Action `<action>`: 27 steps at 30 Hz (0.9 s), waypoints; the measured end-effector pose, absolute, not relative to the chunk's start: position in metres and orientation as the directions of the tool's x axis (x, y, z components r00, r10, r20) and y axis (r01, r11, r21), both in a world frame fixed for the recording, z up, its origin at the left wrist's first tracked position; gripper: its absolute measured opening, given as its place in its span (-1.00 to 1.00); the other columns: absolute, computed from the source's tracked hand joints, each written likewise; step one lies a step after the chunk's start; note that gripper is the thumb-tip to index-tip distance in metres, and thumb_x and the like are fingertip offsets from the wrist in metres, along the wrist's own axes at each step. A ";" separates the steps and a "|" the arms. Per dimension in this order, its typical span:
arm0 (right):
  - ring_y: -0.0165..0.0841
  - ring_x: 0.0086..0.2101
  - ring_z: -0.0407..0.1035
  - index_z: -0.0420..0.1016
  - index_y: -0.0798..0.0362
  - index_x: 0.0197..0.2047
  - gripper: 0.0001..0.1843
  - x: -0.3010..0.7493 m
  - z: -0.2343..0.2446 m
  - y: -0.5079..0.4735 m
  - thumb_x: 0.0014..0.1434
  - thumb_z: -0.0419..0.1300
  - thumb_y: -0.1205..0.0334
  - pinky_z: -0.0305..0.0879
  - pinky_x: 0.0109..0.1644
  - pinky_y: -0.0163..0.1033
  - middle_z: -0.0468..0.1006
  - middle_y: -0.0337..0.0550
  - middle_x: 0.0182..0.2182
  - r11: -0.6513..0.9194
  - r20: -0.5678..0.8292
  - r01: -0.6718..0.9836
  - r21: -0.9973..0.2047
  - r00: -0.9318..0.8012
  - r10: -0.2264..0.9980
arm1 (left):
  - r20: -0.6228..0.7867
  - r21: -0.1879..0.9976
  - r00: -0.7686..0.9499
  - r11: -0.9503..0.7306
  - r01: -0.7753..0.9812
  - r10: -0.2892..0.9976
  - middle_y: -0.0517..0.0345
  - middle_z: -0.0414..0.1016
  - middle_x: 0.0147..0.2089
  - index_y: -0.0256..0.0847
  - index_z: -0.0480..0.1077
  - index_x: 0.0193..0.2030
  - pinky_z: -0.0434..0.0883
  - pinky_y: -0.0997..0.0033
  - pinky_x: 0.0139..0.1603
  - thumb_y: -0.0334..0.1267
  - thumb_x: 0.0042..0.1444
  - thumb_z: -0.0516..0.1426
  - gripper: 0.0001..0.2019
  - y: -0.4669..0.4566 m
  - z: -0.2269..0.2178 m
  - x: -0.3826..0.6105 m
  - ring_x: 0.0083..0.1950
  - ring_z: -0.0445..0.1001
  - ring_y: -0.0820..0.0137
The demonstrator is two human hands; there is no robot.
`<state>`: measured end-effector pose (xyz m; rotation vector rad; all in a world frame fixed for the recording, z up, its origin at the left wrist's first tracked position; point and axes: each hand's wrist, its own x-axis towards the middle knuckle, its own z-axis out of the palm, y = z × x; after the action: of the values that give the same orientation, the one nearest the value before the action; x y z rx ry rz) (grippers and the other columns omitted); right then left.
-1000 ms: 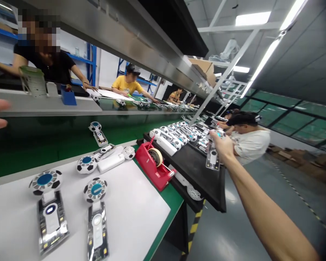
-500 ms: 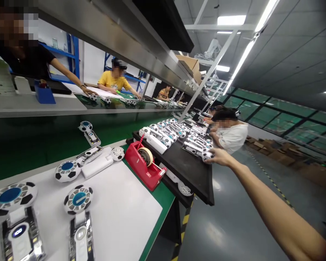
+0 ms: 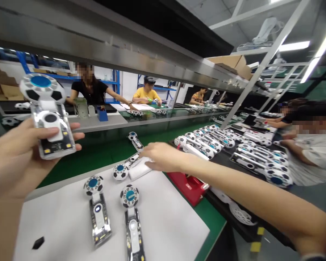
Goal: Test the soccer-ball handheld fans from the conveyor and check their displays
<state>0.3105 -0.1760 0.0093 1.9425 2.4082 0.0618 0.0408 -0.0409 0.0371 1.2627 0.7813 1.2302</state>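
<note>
My left hand (image 3: 19,156) is closed around a handheld fan (image 3: 50,117) with a football-patterned head and clear body, raised upright at the left. My right hand (image 3: 161,156) reaches across to a white-backed fan (image 3: 138,170) at the far edge of the white sheet (image 3: 176,217). Its fingers curl over that fan's head end, which they hide. On the sheet lie a fan with a lit display (image 3: 99,214), a second clear-bodied fan (image 3: 133,224) and, beside the white-backed one, a fan's football head (image 3: 120,172). Another fan (image 3: 135,141) lies beyond on the green surface.
A red tape dispenser (image 3: 188,186) sits under my right forearm. Black trays at the right carry rows of fans (image 3: 263,159). A small black piece (image 3: 38,243) lies on the sheet. Overhead runs a metal shelf (image 3: 152,61); co-workers sit across and at the right.
My right hand has left the fan on the tray and moved left to the white-backed fan. My left hand has come into view holding a fan. The view has turned right-to-left.
</note>
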 end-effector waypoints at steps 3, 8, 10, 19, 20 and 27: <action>-0.16 0.09 0.38 0.49 0.06 0.11 -0.62 0.298 -0.030 -0.101 0.22 0.25 0.40 0.36 0.14 -0.05 0.53 -0.03 0.07 0.306 -0.211 0.950 0.057 -0.288 0.934 | 0.195 0.951 0.313 -0.102 -0.290 0.930 0.01 0.62 -0.04 -0.22 0.39 0.15 0.61 0.44 -0.33 -0.53 -0.02 0.17 -0.47 -0.057 0.039 0.036 -0.20 0.65 0.26; -0.21 -0.03 0.45 0.44 0.12 0.11 -0.66 0.321 -0.060 -0.050 0.32 0.23 0.16 0.45 0.03 0.01 0.48 -0.02 0.05 0.280 -0.417 0.956 0.090 -0.219 0.882 | 0.163 0.952 0.405 -0.035 -0.305 0.900 -0.04 0.60 -0.01 -0.21 0.34 0.16 0.62 0.41 -0.36 -0.43 0.00 0.25 -0.47 -0.063 0.045 0.029 -0.26 0.62 0.31; -0.21 -0.03 0.44 0.46 0.13 0.06 -0.68 0.327 -0.059 -0.047 0.31 0.24 0.15 0.44 0.04 0.01 0.49 -0.03 0.02 0.257 -0.417 0.962 0.096 -0.195 0.887 | 0.162 0.946 0.451 -0.007 -0.325 0.878 -0.05 0.58 0.01 -0.20 0.31 0.15 0.62 0.40 -0.36 -0.39 0.01 0.27 -0.48 -0.060 0.045 0.028 -0.23 0.61 0.30; -0.33 -0.25 0.46 0.46 0.15 -0.07 -0.70 0.315 -0.006 -0.021 0.29 0.25 0.08 0.46 -0.16 -0.14 0.52 -0.12 -0.20 -0.063 -0.081 0.916 -0.395 0.033 0.996 | 0.165 0.848 0.519 0.147 -0.509 0.839 -0.16 0.56 -0.04 -0.30 0.30 0.19 0.54 0.39 -0.44 -0.41 0.15 0.14 -0.57 -0.049 0.042 0.022 -0.33 0.54 0.32; -0.38 -0.33 0.45 0.45 0.15 -0.07 -0.68 0.308 0.001 -0.018 0.31 0.22 0.04 0.46 -0.25 -0.20 0.51 -0.15 -0.25 -0.080 -0.057 0.850 -0.520 0.058 0.997 | 0.154 0.811 0.536 0.203 -0.549 0.830 -0.19 0.55 -0.04 -0.33 0.29 0.19 0.52 0.40 -0.46 -0.42 0.17 0.11 -0.58 -0.048 0.042 0.021 -0.35 0.53 0.34; -0.40 -0.37 0.48 0.36 0.12 -0.11 -0.78 0.247 0.027 -0.038 0.34 -0.03 0.19 0.51 -0.22 -0.25 0.55 -0.04 -0.20 0.099 0.106 0.049 -0.994 0.147 0.983 | 0.176 0.482 0.654 0.515 -0.709 0.736 -0.21 0.50 -0.12 -0.51 0.03 0.36 0.45 0.55 -0.52 -0.43 0.28 -0.07 -0.49 -0.045 0.044 0.018 -0.41 0.43 0.46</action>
<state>0.2467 -0.0376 0.0270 2.6838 2.5617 -2.1902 0.0182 -0.0447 0.0436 0.5537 0.0534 0.8689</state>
